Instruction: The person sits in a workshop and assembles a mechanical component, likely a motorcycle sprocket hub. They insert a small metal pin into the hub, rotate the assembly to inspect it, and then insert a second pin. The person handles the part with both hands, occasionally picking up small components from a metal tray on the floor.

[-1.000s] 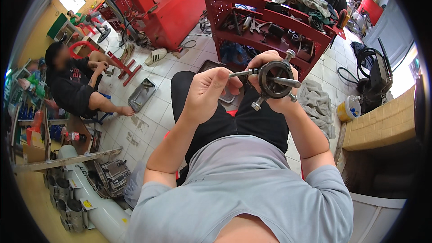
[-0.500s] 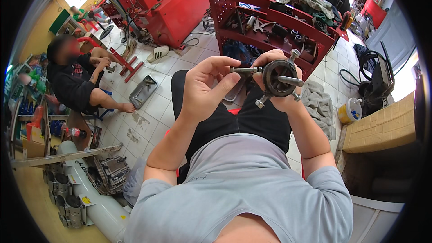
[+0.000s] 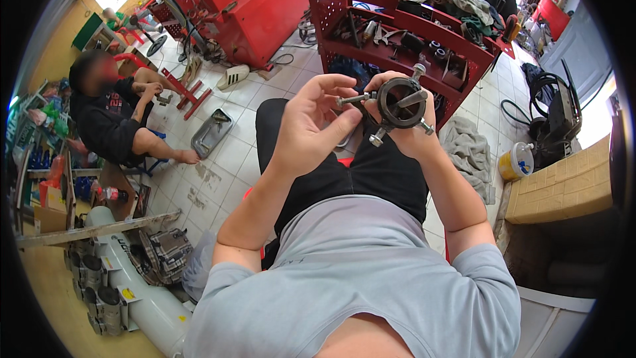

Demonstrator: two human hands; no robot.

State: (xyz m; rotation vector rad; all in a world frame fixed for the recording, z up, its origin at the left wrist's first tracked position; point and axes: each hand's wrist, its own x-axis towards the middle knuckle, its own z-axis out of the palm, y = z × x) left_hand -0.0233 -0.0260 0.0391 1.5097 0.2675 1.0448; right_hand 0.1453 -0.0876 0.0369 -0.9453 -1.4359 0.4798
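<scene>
sitting in the right hand (image 3: 415,142), a dark round metal ring studded with silver bolts (image 3: 386,105) has that hand's fingers curled behind it and at its upper left. one bolt points toward the left hand (image 3: 311,124), its outer end between a spread thumb and forefinger; whether they touch it, i cannot tell. below are black cloth trousers (image 3: 371,185); beyond stands a red perforated metal tool trolley (image 3: 320,20).
</scene>
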